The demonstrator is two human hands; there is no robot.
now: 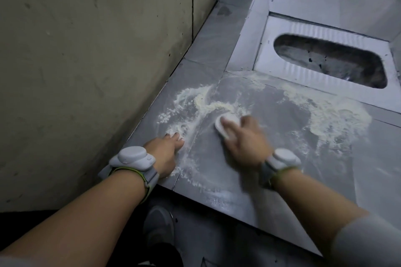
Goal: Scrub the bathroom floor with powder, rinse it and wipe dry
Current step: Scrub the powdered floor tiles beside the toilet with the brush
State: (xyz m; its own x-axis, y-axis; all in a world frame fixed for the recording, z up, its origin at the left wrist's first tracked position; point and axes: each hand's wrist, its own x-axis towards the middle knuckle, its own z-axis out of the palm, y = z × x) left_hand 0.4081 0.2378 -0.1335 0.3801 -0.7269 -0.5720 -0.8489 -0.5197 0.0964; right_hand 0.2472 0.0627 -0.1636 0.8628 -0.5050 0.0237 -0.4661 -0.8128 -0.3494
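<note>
1. Floor: grey tiles forming a raised step, its front edge near the bottom of the view.
2. Powder: pale, spread in swirls and arcs over the tiles, thickest at left and right of the scrubbed patch.
3. Right hand: fingers curled over a white brush, gripping it and pressing it onto the tile among the powder; blurred.
4. Left hand: fingers straight, palm flat on the floor at the powder's left edge, near the wall.
5. Wristbands: one grey unit on each wrist.
6. Squat pan: set into the floor beyond the powder, well apart from both hands.
7. Shoe: below the step, between the forearms.
</note>
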